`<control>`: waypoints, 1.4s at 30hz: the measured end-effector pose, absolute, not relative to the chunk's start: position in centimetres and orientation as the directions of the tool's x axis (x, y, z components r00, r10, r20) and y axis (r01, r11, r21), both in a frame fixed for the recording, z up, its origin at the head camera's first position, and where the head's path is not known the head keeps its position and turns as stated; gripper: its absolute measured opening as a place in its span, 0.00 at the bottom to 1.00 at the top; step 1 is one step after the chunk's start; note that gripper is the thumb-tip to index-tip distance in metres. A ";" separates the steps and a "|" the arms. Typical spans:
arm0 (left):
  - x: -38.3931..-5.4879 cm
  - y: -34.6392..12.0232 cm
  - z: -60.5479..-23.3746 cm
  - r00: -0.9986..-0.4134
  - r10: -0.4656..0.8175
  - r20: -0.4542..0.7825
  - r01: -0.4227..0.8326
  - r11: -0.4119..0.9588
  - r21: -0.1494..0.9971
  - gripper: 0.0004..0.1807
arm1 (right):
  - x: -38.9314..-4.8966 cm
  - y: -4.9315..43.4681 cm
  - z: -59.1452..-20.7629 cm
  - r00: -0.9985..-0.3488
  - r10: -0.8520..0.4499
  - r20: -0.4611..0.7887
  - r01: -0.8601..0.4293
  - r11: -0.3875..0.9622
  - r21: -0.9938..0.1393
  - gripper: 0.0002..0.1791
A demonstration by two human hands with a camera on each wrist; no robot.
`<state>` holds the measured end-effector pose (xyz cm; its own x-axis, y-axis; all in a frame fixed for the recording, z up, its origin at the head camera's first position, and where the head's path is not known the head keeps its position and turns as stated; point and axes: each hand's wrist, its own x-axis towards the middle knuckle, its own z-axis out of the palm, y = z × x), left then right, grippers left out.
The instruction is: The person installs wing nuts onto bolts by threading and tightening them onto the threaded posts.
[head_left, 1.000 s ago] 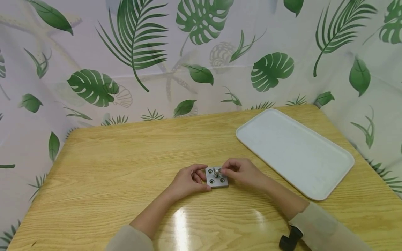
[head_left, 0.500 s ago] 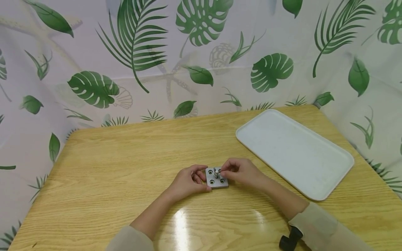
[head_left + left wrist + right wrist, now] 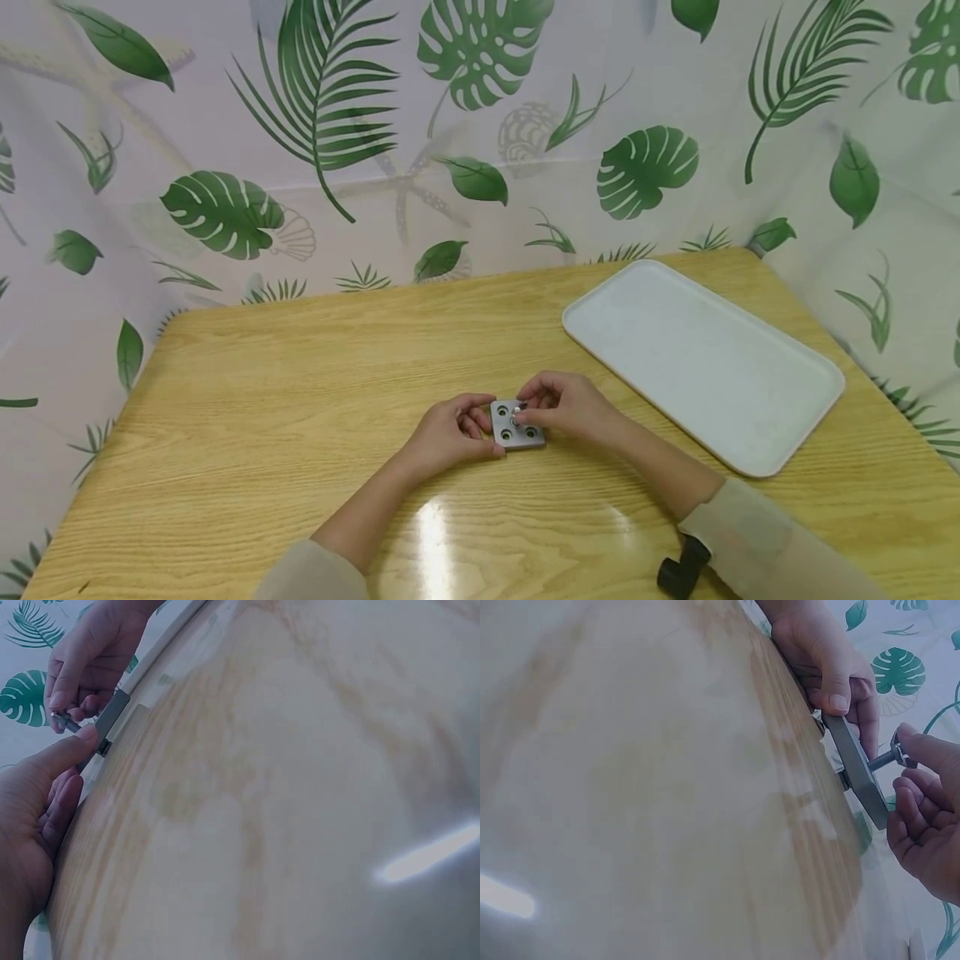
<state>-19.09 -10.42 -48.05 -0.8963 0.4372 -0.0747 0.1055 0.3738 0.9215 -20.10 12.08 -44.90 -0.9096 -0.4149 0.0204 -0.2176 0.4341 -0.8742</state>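
A small square grey metal plate (image 3: 517, 440) with several round holes lies at the middle of the table in the head view. My left hand (image 3: 447, 435) grips its left side between thumb and fingers. From the plate's centre rises a threaded bolt (image 3: 884, 759), its shiny head standing clear of the surface in the right wrist view. My right hand (image 3: 573, 408) pinches at that head, with the thumb on it and the other fingers curled beside the plate. A dark end (image 3: 844, 780) shows on the plate's underside. The right thumb partly hides the bolt in the head view.
A white rectangular tray (image 3: 705, 367) lies at the right of the wooden table (image 3: 300, 392). Behind and beside the table hangs a cloth (image 3: 555, 75) printed with green leaves. A black mount (image 3: 682, 567) sits by the right sleeve.
My right hand has shifted slightly left and up, its thumb now across the bolt and its fingers reaching over the plate's far right corner. The left hand and plate have stayed put.
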 end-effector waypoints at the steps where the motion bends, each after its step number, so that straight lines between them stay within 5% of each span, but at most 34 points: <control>1: -19.1 -10.4 -48.1 -0.896 0.437 -0.074 0.107 0.375 0.921 0.38 | -20.1 12.0 -44.9 -0.909 -0.415 0.022 -0.219 0.433 -0.874 0.15; 42: -19.1 -10.4 -48.1 -0.896 0.437 -0.075 0.109 0.380 0.919 0.39 | -19.6 13.2 -45.0 -0.881 -0.467 0.070 -0.282 0.400 -0.872 0.03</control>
<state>-19.12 -10.41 -48.15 -0.8962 0.4373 -0.0749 0.1086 0.3799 0.9186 -19.65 13.17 -45.04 -0.8813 -0.4672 0.0704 -0.2818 0.4002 -0.8720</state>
